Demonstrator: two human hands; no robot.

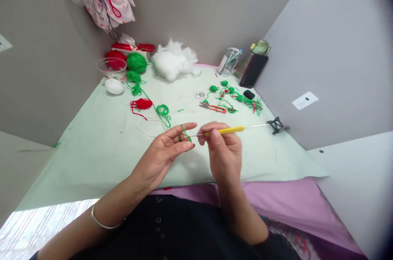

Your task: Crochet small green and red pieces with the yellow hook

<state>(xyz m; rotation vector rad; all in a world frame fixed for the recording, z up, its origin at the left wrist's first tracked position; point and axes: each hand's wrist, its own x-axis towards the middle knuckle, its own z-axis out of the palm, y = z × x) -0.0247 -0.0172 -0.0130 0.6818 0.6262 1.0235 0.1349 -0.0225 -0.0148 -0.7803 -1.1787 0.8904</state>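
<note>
My left hand [167, 149] pinches a short green yarn piece [189, 139] between thumb and fingers. The green yarn wraps round its raised index finger and trails back to a loose green coil [162, 110] on the table. My right hand [225, 149] is closed round the yellow handle of a crochet hook [230, 130]. The hook's thin metal shaft points left and its tip reaches the yarn at my left fingers. Whether the tip sits inside a loop is too small to tell. Both hands are held above the front of the table.
Beyond my hands lie orange thread snips [215, 107], small green crocheted pieces [227, 90] and a red yarn bundle [143, 104]. White stuffing [175, 61], a green yarn ball [136, 62], a clear cup [229, 62] and a phone [253, 71] stand at the back. A black stand [278, 125] is right.
</note>
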